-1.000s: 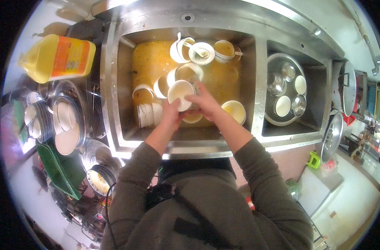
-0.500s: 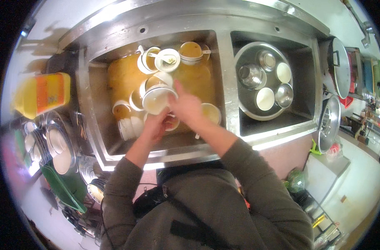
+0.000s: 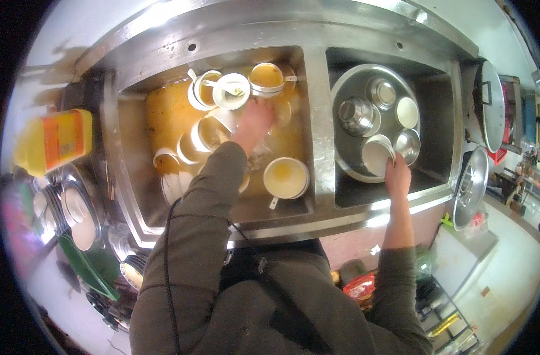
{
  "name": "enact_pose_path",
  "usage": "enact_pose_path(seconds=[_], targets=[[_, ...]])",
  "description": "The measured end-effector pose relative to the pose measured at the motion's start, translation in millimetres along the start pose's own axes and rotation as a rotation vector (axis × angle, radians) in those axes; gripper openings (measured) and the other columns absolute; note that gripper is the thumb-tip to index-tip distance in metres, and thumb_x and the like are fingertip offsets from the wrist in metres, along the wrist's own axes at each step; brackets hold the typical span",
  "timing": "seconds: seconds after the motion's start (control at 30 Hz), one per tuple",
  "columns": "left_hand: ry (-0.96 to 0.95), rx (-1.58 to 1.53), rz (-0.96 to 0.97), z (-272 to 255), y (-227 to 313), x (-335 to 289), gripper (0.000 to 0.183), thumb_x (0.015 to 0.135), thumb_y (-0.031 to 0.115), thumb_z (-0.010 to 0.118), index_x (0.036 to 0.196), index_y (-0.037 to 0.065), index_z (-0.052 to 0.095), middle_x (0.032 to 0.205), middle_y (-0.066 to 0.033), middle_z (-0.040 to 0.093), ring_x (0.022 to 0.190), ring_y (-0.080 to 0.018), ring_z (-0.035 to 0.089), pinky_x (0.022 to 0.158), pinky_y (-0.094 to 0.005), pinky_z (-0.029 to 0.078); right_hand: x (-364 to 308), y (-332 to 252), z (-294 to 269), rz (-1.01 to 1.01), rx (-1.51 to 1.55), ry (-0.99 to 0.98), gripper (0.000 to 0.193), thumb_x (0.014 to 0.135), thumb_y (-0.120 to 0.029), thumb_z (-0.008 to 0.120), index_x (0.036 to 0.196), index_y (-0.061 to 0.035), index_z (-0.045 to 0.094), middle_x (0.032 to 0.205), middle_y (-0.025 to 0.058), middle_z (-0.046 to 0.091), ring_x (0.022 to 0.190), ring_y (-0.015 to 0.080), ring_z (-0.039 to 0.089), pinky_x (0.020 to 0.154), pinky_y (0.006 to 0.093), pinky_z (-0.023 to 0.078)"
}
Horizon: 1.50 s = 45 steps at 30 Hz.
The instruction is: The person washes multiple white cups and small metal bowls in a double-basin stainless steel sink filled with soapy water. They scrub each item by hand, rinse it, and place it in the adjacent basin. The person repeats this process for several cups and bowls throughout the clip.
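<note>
My right hand (image 3: 398, 176) pinches the rim of a white bowl (image 3: 376, 157), which sits at the near side of a round steel basin (image 3: 336, 121) in the right sink compartment. Steel cups (image 3: 354, 110) and another white bowl (image 3: 407, 112) lie in that basin. Over the left compartment, my left hand (image 3: 256, 123) reaches into cloudy orange water (image 3: 163, 115); motion smears its fingers. White bowls (image 3: 208, 133) stand around it. Just beyond is a white bowl holding a spoon (image 3: 225, 97). Closer to the front edge, stacked white bowls (image 3: 286, 177) hold yellowish liquid.
A steel divider (image 3: 324, 142) separates the compartments. Left of the sink are a yellow jug (image 3: 57, 139) and stacked dishes (image 3: 83, 231). To the right stand a large pot (image 3: 492, 106) and a tilted steel basin (image 3: 470, 188).
My hands were together over the left compartment with a white bowl. The right has moved to the steel basin, gripping a white bowl there; the left has moved farther into the left compartment.
</note>
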State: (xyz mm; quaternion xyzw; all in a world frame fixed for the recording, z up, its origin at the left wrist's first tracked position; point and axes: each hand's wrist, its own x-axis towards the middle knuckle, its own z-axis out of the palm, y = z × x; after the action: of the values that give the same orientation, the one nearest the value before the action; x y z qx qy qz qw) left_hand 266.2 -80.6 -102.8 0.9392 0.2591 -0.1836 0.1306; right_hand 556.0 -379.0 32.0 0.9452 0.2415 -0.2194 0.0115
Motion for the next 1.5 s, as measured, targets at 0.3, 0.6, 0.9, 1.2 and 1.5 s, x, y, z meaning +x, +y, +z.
enact_pose_path(seconds=[0.3,0.6,0.9,1.2,1.5], targets=[[0.057,-0.457,-0.071,-13,-43,-53,0.03,0.084,0.017,0.066,0.11,0.002,0.062,0.11,-0.0191,0.065,0.107,-0.0398,0.062,0.092,-0.048,0.05,-58,-83,3,-0.284,0.333,0.231,0.043,0.095,-0.021,0.061,0.135,-0.0052,0.058,0.12,0.0212,0.067,0.111,0.0389,0.064,0.096,0.047,0.051],[0.29,-0.952,-0.525,-7,-32,-95,0.048,0.084,0.022,0.074,0.122,0.003,0.051,0.113,-0.0233,0.066,0.109,-0.0416,0.063,0.093,-0.0469,0.049,-160,-278,121,-0.86,-0.041,-0.479,0.035,0.094,-0.016,0.058,0.128,-0.0112,0.062,0.123,0.0222,0.06,0.113,0.0412,0.061,0.096,0.0513,0.051],[0.307,-1.56,-0.777,-18,-120,-251,0.058,0.083,0.01,0.055,0.14,0.005,0.053,0.128,-0.0159,0.061,0.113,-0.0248,0.061,0.094,-0.0386,0.053,-125,-314,230,-0.875,-0.112,-0.382,0.034,0.09,-0.017,0.061,0.122,-0.0097,0.063,0.122,0.0226,0.056,0.112,0.0423,0.058,0.093,0.0513,0.052],[0.31,-2.471,-0.78,3,-89,-258,0.047,0.095,0.021,0.054,0.14,0.007,0.052,0.128,-0.0124,0.06,0.119,-0.0279,0.057,0.103,-0.0432,0.047,-186,-338,174,-0.2,1.121,-0.676,0.033,0.092,-0.028,0.064,0.114,-0.0037,0.066,0.092,0.0061,0.065,0.088,0.0184,0.061,0.08,0.0374,0.05],[0.146,-2.414,-0.718,7,-78,-239,0.039,0.103,0.031,0.052,0.132,0.005,0.058,0.122,-0.0129,0.065,0.11,-0.0274,0.064,0.095,-0.0429,0.053,-207,-345,184,-0.604,0.147,-0.234,0.032,0.094,-0.03,0.058,0.11,-0.0026,0.061,0.104,0.0229,0.065,0.094,0.0402,0.065,0.082,0.0492,0.053]])
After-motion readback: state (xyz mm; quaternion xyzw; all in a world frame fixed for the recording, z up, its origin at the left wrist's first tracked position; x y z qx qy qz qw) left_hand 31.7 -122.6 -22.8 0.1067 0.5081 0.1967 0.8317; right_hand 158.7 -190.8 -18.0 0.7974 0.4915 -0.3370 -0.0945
